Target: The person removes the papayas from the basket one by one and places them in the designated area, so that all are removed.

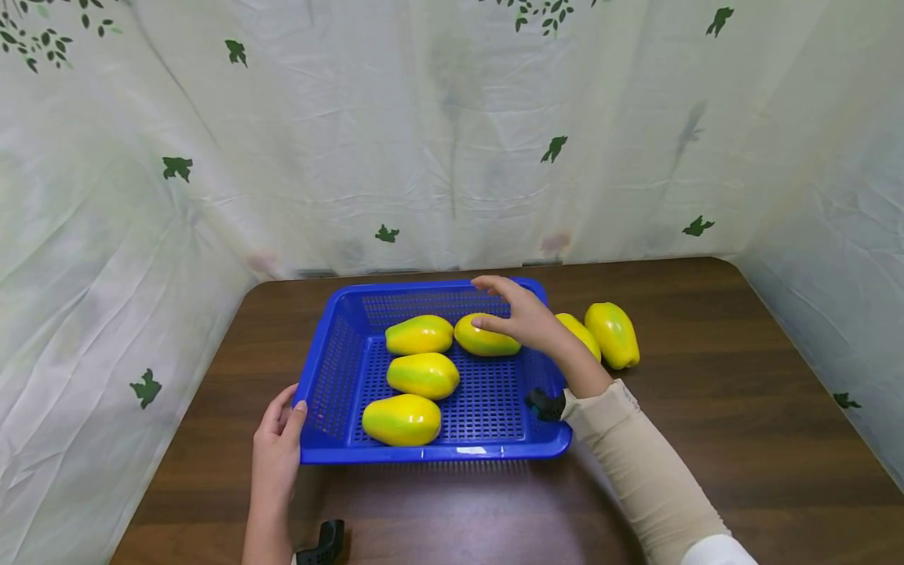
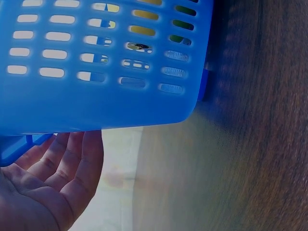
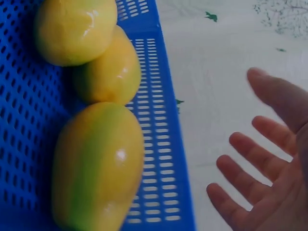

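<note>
A blue plastic basket [image 1: 487, 453] with slotted walls holds several yellow-green papayas, among them a front papaya [image 1: 402, 421], a middle papaya [image 1: 424, 375] and a back-left papaya [image 1: 420, 335]. My left hand [image 1: 278, 435] grips its left rim near the front corner, thumb on top; the left wrist view shows the fingers [image 2: 84, 166] below the rim. Over the basket's back right is my right hand [image 1: 526, 318], holding nothing, its fingers spread apart. In the head view it overlaps the back-right papaya [image 1: 483, 337]. The right wrist view shows a large papaya [image 3: 98, 166] beside the basket wall.
Right of the basket, two more papayas lie on the brown wooden table [image 1: 713, 408]: one papaya [image 1: 613, 336] in full view, the other papaya [image 1: 581, 333] partly behind my right arm. A pale curtain [image 1: 452, 141] with green leaf and bird prints surrounds the table's back and sides.
</note>
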Tool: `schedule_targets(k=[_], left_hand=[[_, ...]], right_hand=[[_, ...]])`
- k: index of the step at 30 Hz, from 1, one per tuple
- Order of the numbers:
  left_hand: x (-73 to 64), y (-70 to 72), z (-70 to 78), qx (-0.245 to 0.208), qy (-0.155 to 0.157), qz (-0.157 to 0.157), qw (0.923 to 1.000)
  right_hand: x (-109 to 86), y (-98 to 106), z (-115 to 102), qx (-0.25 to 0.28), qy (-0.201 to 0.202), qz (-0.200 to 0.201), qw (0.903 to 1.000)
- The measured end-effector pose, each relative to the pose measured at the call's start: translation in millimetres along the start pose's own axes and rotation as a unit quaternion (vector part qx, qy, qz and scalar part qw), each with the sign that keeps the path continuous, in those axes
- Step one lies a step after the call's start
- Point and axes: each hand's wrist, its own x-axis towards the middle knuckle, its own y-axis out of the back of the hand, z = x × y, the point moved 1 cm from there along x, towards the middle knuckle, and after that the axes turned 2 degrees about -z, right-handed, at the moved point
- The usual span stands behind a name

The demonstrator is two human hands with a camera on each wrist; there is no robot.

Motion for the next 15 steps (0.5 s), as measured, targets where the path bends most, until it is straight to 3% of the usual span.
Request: schedule_targets(k=[5,15], left_hand=[[1.0,-1.3,-3.2,0.0,0.003,0.003,1.0],[1.1,-0.6,-2.7,0.002,0.008,0.006,0.9999]], right_hand=[[3.3,-7,12,0.01,-0.032,-0.023,0.9992],[10.8,-16,27,-0.001,-0.055,-0.058,0.9968]])
